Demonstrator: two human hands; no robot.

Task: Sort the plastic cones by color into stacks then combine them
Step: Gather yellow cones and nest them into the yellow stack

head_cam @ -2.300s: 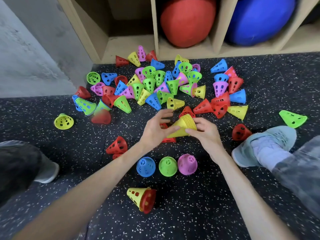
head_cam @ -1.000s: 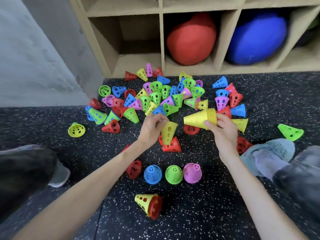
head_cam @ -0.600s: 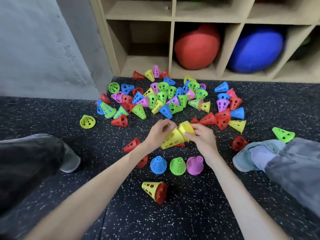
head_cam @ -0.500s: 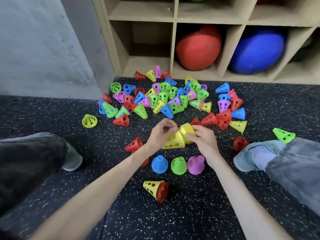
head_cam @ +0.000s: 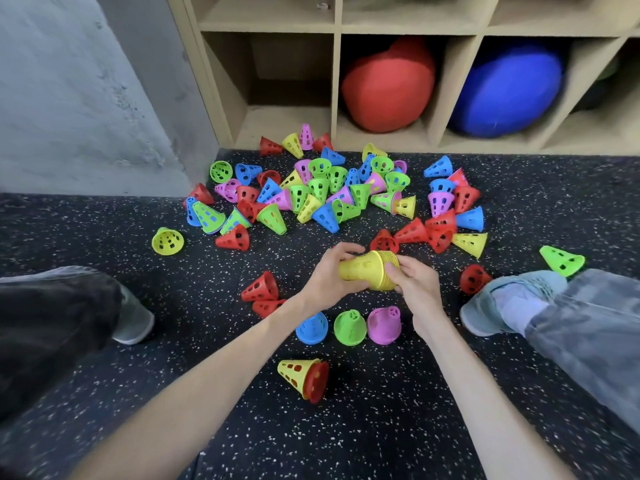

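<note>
Yellow cones nested into a stack (head_cam: pixel 372 270) lie on their side in the air between both hands, above the speckled black floor (head_cam: pixel 346 438). The left hand (head_cam: pixel 325 278) curls its fingers round the narrow end, while the right hand (head_cam: pixel 414 284) grips the ribbed wide end with thumb and fingers. Just below the hands, three stacks stand upright in a row on the floor: blue (head_cam: pixel 312 328), green (head_cam: pixel 349 326) and pink (head_cam: pixel 383 323). Nearer the person, a yellow cone with a red one inside it (head_cam: pixel 304 378) lies tipped over. Beyond the hands, a loose pile of mixed cones (head_cam: pixel 322 192) spreads toward the wooden shelf (head_cam: pixel 336 81), which holds a red ball (head_cam: pixel 388 83) and a blue ball (head_cam: pixel 505 91). A light shoe (head_cam: pixel 502 303) rests near the floor's right edge.
</note>
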